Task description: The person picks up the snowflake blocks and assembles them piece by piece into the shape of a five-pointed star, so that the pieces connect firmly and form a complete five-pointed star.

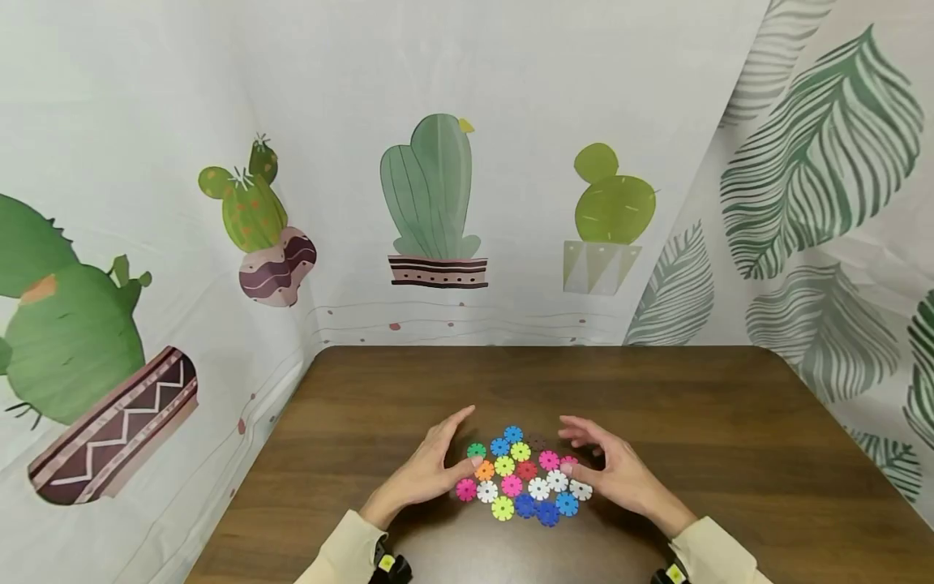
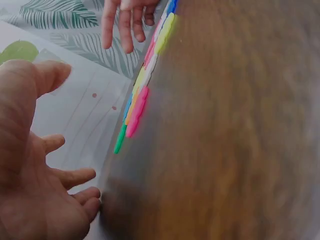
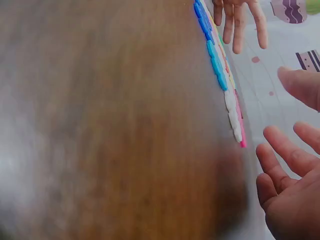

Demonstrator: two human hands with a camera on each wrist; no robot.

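Observation:
Several flat notched discs lie close together on the wooden table (image 1: 379, 389), among them green (image 1: 477, 450), orange (image 1: 485, 470), red (image 1: 527, 470), white (image 1: 538, 488), pink (image 1: 466, 490) and dark blue (image 1: 548, 513). My left hand (image 1: 430, 464) curves around their left side, fingers spread and relaxed, holding nothing. On the right side my right hand (image 1: 623, 472) mirrors it, fingers loosely bent, also holding nothing. Both thumbs overlap the outer discs in the head view; whether they touch cannot be told. The left wrist view shows my left hand (image 2: 40, 165) beside the pink disc (image 2: 137, 112).
Behind and beside the table hangs a white cloth (image 1: 525, 97) printed with cacti and leaves. The table's far edge runs behind the discs. Dark bands with yellow-green tags sit on both wrists.

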